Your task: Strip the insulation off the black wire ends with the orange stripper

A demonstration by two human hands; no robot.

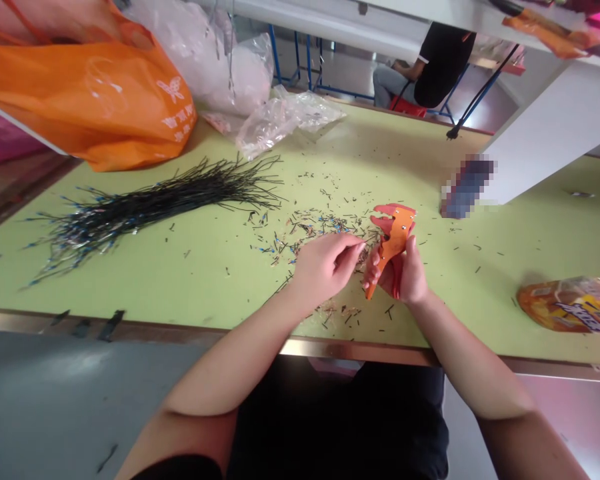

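Pliers (398, 239), probably stiff and light, are best held by the handles (371, 291), where our right hand (413, 277) grips them above the table (480, 300), while our left hand (323, 270) pinches narrowly, contents unclear.

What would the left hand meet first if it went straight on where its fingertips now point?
The left hand would probably meet the orange tool in the right hand; depth is unclear, so that hand's fingers might come first.

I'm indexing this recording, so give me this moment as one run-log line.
left hand: pinched, contents unclear | right hand: holds orange pliers | black wires: bundled on table, left side | clippings: scattered nearby
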